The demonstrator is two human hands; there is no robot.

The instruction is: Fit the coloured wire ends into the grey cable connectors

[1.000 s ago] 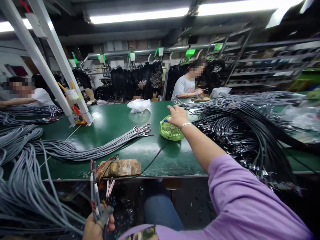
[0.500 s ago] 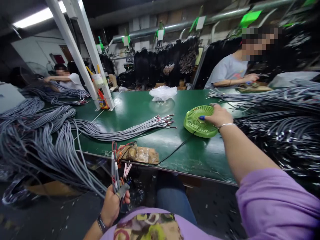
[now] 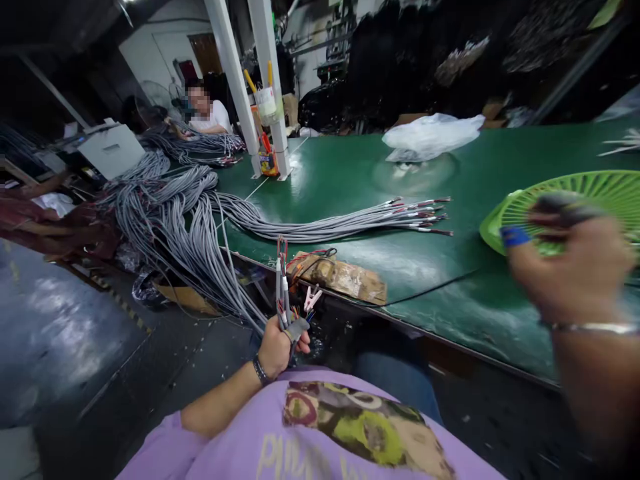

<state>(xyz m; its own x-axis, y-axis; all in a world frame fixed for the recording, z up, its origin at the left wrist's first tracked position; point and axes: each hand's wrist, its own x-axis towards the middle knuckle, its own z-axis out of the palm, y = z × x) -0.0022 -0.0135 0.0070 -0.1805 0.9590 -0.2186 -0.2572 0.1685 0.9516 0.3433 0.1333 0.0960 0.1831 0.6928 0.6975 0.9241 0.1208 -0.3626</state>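
My left hand [image 3: 278, 348] is closed around a few grey cables [image 3: 285, 293], their stripped ends with coloured wires pointing up. A grey wrap covers its thumb. A pink clip [image 3: 312, 298] shows just beyond these fingers. My right hand [image 3: 575, 267], smeared by motion, is over the near side of a green fan [image 3: 600, 193]; whether it touches the fan I cannot tell. Its thumb wears a blue cover and its other fingertips look grey. A bundle of grey cables [image 3: 320, 230] lies across the green table, its bared ends toward the fan.
A cardboard piece [image 3: 345, 279] sits at the near edge of the green table [image 3: 465, 300]. A black cord [image 3: 430, 290] runs toward the fan. A white plastic bag [image 3: 433, 133] lies farther back. A white post [image 3: 273, 87] rises from the table. A co-worker [image 3: 210, 117] sits far left.
The view has swung left and come closer to the fan. My right hand, earlier spread on the fan, is now blurred in front of it. My left hand still holds the cables.
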